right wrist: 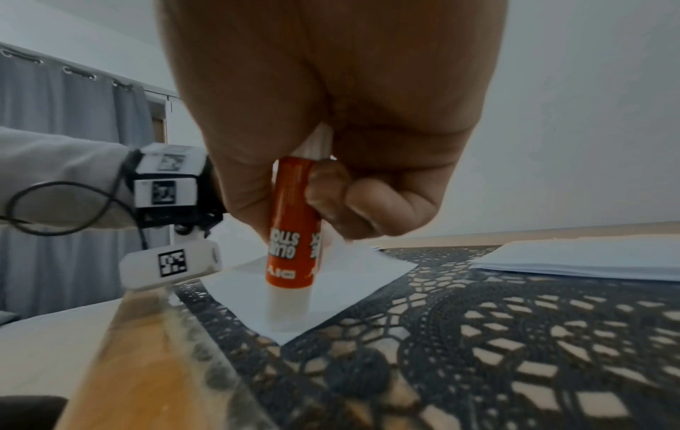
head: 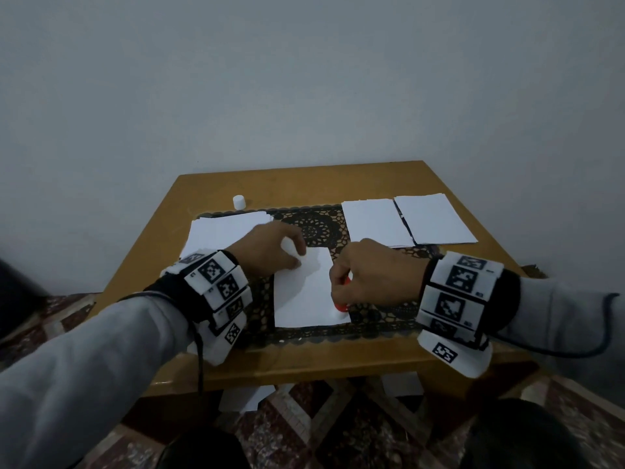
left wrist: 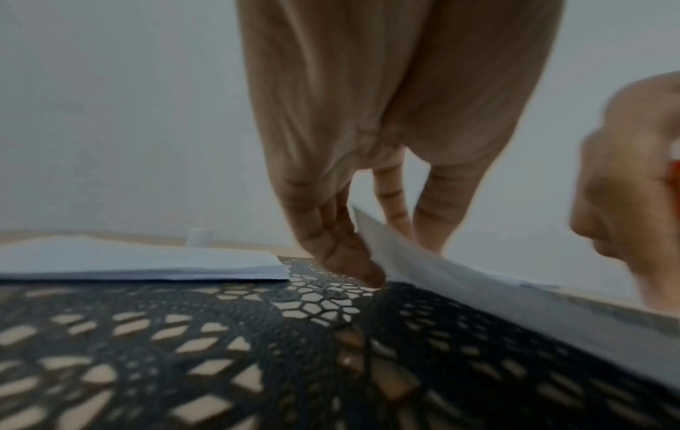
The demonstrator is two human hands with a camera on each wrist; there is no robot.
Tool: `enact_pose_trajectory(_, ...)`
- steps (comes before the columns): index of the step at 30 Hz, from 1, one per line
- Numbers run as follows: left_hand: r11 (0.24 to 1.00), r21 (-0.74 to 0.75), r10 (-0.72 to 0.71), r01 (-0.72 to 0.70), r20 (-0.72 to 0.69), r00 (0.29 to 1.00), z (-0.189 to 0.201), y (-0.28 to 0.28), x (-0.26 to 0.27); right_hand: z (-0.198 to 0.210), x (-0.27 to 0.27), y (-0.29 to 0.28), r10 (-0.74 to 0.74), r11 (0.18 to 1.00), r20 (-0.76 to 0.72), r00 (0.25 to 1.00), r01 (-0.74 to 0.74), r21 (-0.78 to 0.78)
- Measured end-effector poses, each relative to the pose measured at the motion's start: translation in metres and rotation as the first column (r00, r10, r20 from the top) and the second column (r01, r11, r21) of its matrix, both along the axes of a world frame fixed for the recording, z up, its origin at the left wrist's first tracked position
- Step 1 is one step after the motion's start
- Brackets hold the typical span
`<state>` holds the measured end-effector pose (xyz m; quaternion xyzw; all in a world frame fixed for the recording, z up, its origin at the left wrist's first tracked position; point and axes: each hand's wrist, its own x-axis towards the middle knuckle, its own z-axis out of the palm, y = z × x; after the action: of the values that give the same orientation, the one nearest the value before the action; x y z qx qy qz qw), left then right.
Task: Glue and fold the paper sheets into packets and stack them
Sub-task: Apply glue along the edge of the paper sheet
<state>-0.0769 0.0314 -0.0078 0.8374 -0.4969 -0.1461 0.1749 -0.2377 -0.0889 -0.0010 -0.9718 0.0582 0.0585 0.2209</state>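
A white paper sheet [head: 304,296] lies on the black lace mat [head: 314,228] in the middle of the wooden table [head: 338,360]. My left hand [head: 270,252] pinches the sheet's far left corner, and in the left wrist view that edge of the sheet [left wrist: 478,296] is lifted off the mat between the fingers [left wrist: 331,238]. My right hand [head: 368,275] grips an orange glue stick [right wrist: 294,227] upright. Its white tip presses on the sheet [right wrist: 353,279] near the front right corner. The stick's lower end [head: 341,307] shows below the fist.
A stack of white sheets [head: 223,231] lies at the left of the mat, with the white glue cap [head: 238,202] standing behind it. Two more paper stacks [head: 375,223] [head: 436,218] lie at the back right. More white paper [head: 247,397] lies on the floor under the table.
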Motion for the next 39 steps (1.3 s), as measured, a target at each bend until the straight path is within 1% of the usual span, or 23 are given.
enact_pose_trajectory(2, 0.98, -0.195, -0.05, 0.03, -0.099, 0.994, 0.007, -0.003, 0.005, -0.001, -0.003, -0.001, 0.008, 1.0, -0.012, 1.0, -0.008, 0.019)
enact_pose_trajectory(3, 0.971, -0.236, -0.081, 0.045, -0.142, 0.987, 0.011, -0.003, 0.009, -0.001, -0.003, -0.002, 0.008, 0.999, -0.014, 1.0, -0.008, 0.033)
enact_pose_trajectory(4, 0.971, -0.232, -0.104, 0.062, -0.172, 0.98, 0.015, -0.002, 0.012, -0.002, -0.004, -0.004, 0.006, 0.999, -0.016, 1.0, -0.005, 0.046)
enact_pose_trajectory(5, 0.978, -0.189, -0.123, 0.087, -0.19, 0.974, 0.02, -0.001, 0.014, -0.001, -0.004, -0.006, 0.001, 0.998, -0.021, 1.0, 0.0, 0.057)
enact_pose_trajectory(7, 0.986, -0.013, -0.167, 0.169, -0.237, 0.957, 0.032, 0.004, 0.017, 0.002, -0.005, -0.012, -0.018, 0.998, -0.045, 0.999, 0.021, 0.064)
enact_pose_trajectory(9, 0.957, 0.156, -0.19, 0.243, -0.293, 0.937, 0.038, 0.011, 0.019, 0.008, -0.004, -0.02, -0.032, 0.999, -0.056, 0.998, 0.034, 0.042)
enact_pose_trajectory(11, 0.94, 0.22, -0.173, 0.262, -0.355, 0.919, 0.038, 0.018, 0.018, 0.016, 0.0, -0.03, -0.073, 0.997, -0.019, 0.997, 0.073, 0.005)
enact_pose_trajectory(13, 0.953, 0.2, -0.141, 0.228, -0.374, 0.917, 0.033, 0.024, 0.013, 0.021, 0.006, -0.043, -0.149, 0.989, 0.052, 0.987, 0.149, 0.008)
enact_pose_trajectory(16, 0.982, 0.159, -0.06, 0.103, -0.254, 0.965, 0.019, 0.026, 0.01, 0.022, 0.012, -0.055, -0.242, 0.966, 0.158, 0.957, 0.253, -0.055)
enact_pose_trajectory(17, 0.985, 0.159, -0.024, 0.059, -0.209, 0.978, 0.014, 0.027, 0.008, 0.02, 0.013, -0.056, -0.267, 0.955, 0.183, 0.946, 0.286, -0.082)
enact_pose_trajectory(19, 0.984, 0.177, 0.017, 0.008, -0.137, 0.99, 0.006, 0.028, 0.005, 0.017, 0.013, -0.055, -0.289, 0.946, 0.213, 0.933, 0.313, -0.086)
enact_pose_trajectory(22, 0.978, 0.209, -0.005, 0.024, -0.093, 0.996, -0.001, 0.03, 0.003, 0.013, 0.015, -0.049, -0.256, 0.961, 0.2, 0.946, 0.271, -0.052)
enact_pose_trajectory(25, 0.977, 0.211, -0.002, 0.017, -0.073, 0.997, -0.003, 0.03, 0.002, 0.007, 0.022, -0.045, -0.235, 0.967, 0.184, 0.954, 0.249, -0.052)
enact_pose_trajectory(30, 0.975, 0.224, 0.011, -0.002, -0.038, 0.999, -0.004, 0.029, -0.001, 0.003, 0.038, -0.038, -0.222, 0.969, 0.212, 0.952, 0.239, -0.059)
enact_pose_trajectory(35, 0.971, 0.241, 0.018, -0.014, -0.014, 1.0, -0.001, 0.029, -0.005, -0.004, 0.046, -0.039, -0.248, 0.961, 0.138, 0.959, 0.261, -0.087)
enact_pose_trajectory(37, 0.967, 0.25, 0.031, -0.039, 0.034, 0.999, -0.001, 0.029, -0.009, -0.004, 0.045, -0.039, -0.252, 0.962, 0.122, 0.96, 0.262, -0.073)
enact_pose_trajectory(39, 0.954, 0.289, 0.036, -0.082, 0.16, 0.986, -0.001, 0.027, -0.015, -0.004, 0.044, -0.039, -0.249, 0.964, 0.118, 0.961, 0.258, -0.059)
